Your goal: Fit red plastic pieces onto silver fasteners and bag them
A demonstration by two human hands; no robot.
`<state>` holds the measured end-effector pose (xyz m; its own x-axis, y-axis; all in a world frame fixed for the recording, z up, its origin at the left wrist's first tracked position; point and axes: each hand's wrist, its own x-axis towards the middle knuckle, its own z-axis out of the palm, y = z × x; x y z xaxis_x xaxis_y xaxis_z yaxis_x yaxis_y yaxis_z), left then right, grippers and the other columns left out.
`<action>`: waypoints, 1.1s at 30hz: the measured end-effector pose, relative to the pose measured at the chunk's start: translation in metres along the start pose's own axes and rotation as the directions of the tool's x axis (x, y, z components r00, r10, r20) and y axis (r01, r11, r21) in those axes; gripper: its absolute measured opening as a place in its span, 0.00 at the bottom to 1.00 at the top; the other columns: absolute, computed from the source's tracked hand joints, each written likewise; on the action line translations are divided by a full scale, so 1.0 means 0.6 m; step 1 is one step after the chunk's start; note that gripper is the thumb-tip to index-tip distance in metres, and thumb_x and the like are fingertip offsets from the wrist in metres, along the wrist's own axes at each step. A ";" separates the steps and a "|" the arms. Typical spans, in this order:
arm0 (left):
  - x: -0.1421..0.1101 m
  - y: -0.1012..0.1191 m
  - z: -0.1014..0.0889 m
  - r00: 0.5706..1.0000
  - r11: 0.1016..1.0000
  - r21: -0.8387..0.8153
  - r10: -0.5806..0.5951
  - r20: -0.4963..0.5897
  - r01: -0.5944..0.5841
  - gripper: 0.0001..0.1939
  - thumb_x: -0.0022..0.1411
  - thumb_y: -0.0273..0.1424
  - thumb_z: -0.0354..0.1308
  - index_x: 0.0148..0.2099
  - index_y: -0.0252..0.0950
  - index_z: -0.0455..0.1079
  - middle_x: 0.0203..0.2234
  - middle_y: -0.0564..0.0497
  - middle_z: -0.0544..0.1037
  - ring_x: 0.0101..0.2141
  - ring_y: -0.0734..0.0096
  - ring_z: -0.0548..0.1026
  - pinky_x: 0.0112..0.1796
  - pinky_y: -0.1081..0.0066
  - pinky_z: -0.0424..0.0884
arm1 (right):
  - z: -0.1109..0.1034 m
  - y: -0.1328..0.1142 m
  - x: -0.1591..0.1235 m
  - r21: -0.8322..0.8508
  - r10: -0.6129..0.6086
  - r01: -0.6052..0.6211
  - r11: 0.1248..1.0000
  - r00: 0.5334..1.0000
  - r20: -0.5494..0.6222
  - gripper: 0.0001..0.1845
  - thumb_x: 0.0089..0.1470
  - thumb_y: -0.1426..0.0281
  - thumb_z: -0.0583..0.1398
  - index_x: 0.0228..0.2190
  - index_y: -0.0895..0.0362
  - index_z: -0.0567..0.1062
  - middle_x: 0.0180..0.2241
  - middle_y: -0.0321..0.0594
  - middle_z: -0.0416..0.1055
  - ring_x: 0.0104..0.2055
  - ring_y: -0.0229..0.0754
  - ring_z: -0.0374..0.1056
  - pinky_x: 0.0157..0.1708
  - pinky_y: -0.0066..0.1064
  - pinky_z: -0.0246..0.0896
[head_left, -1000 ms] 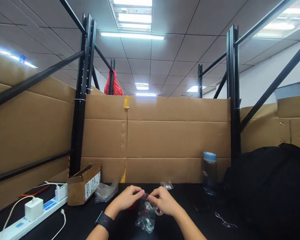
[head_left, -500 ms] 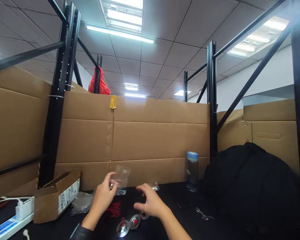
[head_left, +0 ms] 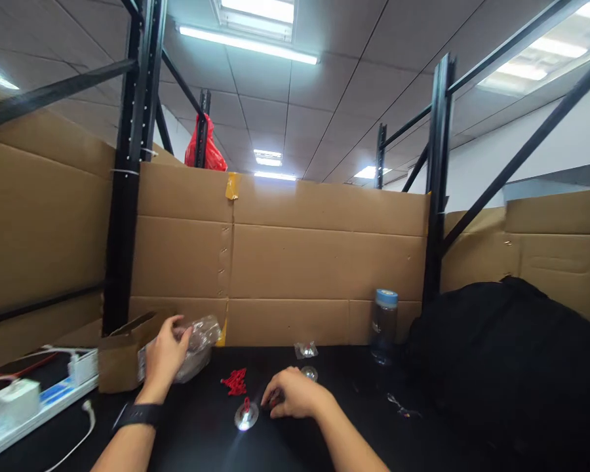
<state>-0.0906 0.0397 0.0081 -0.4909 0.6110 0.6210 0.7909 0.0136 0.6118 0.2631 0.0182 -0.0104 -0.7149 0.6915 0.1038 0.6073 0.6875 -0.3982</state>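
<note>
The left hand point(head_left: 167, 354), having swung across the worktop point(head_left: 201, 442) to the cardboard box point(head_left: 118, 364), is gripping a clear bag point(head_left: 207, 331) there, apart from the red pile point(head_left: 235, 381). The right hand point(head_left: 295, 394) is curling between two silvery discs point(head_left: 246, 419); whether it is holding anything cannot be told.

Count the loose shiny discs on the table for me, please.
2 visible: a near disc left of the right hand, and a far disc beyond that hand, which may hide another.

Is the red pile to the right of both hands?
No, the red pile lies on the black tabletop between the left hand and right hand.
</note>
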 end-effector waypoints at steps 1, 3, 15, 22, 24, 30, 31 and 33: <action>-0.001 0.007 -0.008 0.999 1.000 -0.018 -0.020 -0.043 0.019 0.23 0.64 0.42 0.55 0.58 0.38 0.67 0.41 0.45 0.83 0.42 0.54 0.81 0.40 0.66 0.71 | 0.000 -0.001 0.000 0.035 -0.012 0.012 0.999 1.000 -0.001 0.18 0.46 0.73 0.71 0.41 0.48 0.83 0.36 0.35 0.82 0.39 0.42 0.77 0.43 0.28 0.64; 0.001 0.015 -0.022 0.995 0.998 -0.042 -0.055 -0.088 0.051 0.21 0.63 0.40 0.57 0.56 0.39 0.68 0.41 0.45 0.83 0.42 0.54 0.80 0.41 0.65 0.71 | -0.001 -0.003 0.000 0.049 -0.032 0.035 0.998 0.998 -0.056 0.15 0.49 0.76 0.67 0.40 0.52 0.84 0.34 0.38 0.82 0.37 0.42 0.77 0.39 0.27 0.65; -0.014 0.014 -0.037 0.980 1.000 0.002 0.028 -0.198 -0.028 0.20 0.59 0.23 0.55 0.54 0.39 0.69 0.39 0.48 0.83 0.42 0.61 0.80 0.46 0.67 0.71 | 0.001 0.001 0.010 0.039 -0.059 0.070 0.997 0.967 -0.247 0.13 0.55 0.74 0.60 0.39 0.52 0.82 0.36 0.39 0.82 0.38 0.43 0.76 0.40 0.29 0.66; -0.016 0.017 -0.031 0.997 0.998 0.056 0.012 -0.077 -0.008 0.18 0.67 0.33 0.55 0.57 0.43 0.70 0.40 0.46 0.84 0.41 0.58 0.81 0.44 0.65 0.72 | -0.007 -0.001 0.007 0.035 -0.044 0.054 0.998 0.968 -0.247 0.12 0.55 0.74 0.59 0.38 0.52 0.82 0.36 0.39 0.82 0.38 0.43 0.76 0.39 0.29 0.65; -0.016 0.014 -0.025 0.998 0.994 0.112 -0.010 -0.057 0.017 0.20 0.67 0.32 0.54 0.60 0.42 0.68 0.40 0.44 0.83 0.41 0.55 0.81 0.43 0.64 0.71 | -0.008 -0.003 0.005 0.034 -0.036 0.046 0.998 0.968 -0.250 0.12 0.56 0.73 0.60 0.38 0.52 0.83 0.36 0.39 0.81 0.38 0.43 0.76 0.40 0.29 0.65; -0.036 -0.005 0.002 0.996 0.957 0.278 0.071 0.051 -0.083 0.24 0.61 0.21 0.51 0.59 0.30 0.66 0.49 0.34 0.77 0.48 0.53 0.77 0.45 0.64 0.69 | -0.006 0.000 0.003 0.085 -0.038 0.062 0.994 0.964 -0.263 0.11 0.55 0.73 0.59 0.37 0.53 0.82 0.34 0.40 0.81 0.36 0.42 0.75 0.39 0.30 0.64; -0.041 -0.008 0.004 0.993 0.942 0.317 0.095 0.064 -0.110 0.23 0.60 0.21 0.52 0.58 0.30 0.67 0.50 0.33 0.75 0.49 0.52 0.75 0.47 0.63 0.68 | -0.006 0.002 0.005 0.118 -0.031 0.066 0.991 0.961 -0.274 0.11 0.55 0.73 0.59 0.37 0.54 0.82 0.34 0.40 0.80 0.36 0.42 0.74 0.39 0.30 0.64; -0.047 -0.007 0.004 0.992 0.916 0.380 0.121 0.045 -0.129 0.23 0.59 0.23 0.54 0.57 0.32 0.68 0.53 0.33 0.73 0.52 0.48 0.72 0.50 0.58 0.66 | -0.006 0.004 0.010 0.239 0.006 0.075 0.968 0.948 -0.319 0.10 0.55 0.72 0.60 0.37 0.56 0.81 0.33 0.40 0.79 0.33 0.41 0.73 0.37 0.31 0.65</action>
<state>-0.0791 0.0247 -0.0131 -0.3746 0.6432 0.6678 0.9266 0.2345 0.2939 0.2617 0.0248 -0.0073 -0.5635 0.7299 0.3869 0.4517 0.6644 -0.5955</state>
